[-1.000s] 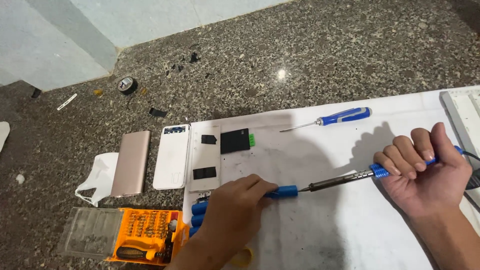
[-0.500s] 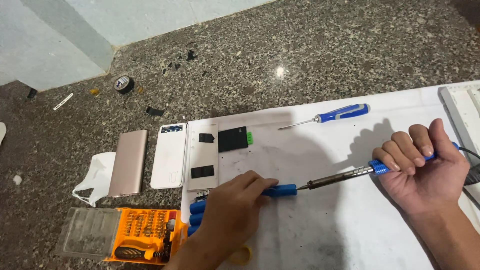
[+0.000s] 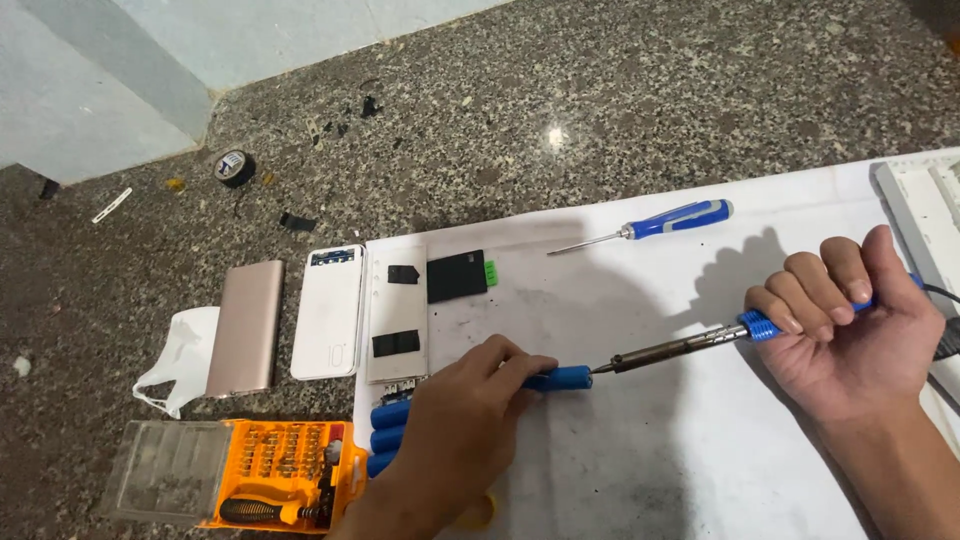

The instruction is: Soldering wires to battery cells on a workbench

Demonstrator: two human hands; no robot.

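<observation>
My right hand [image 3: 860,335] grips a blue-handled soldering iron [image 3: 680,347], whose metal tip touches the end of a blue cylindrical battery cell [image 3: 560,379]. My left hand [image 3: 455,430] pinches that cell and rests over a row of blue cells [image 3: 388,438] on the white sheet [image 3: 650,460]. Beside the cells lies a white inner tray [image 3: 397,315] with black pads, and a small black circuit board [image 3: 458,276] with a green connector.
A blue-handled screwdriver [image 3: 650,226] lies on the sheet. On the granite floor lie a white case shell [image 3: 328,312], a rose-gold metal casing [image 3: 245,327], a white face mask [image 3: 180,358], an orange screwdriver-bit set [image 3: 270,475] and a black tape roll [image 3: 234,166]. A white object [image 3: 925,215] sits at right.
Hardly anything differs: both hands keep their grips, and the iron's tip stays at the end of the blue cell.
</observation>
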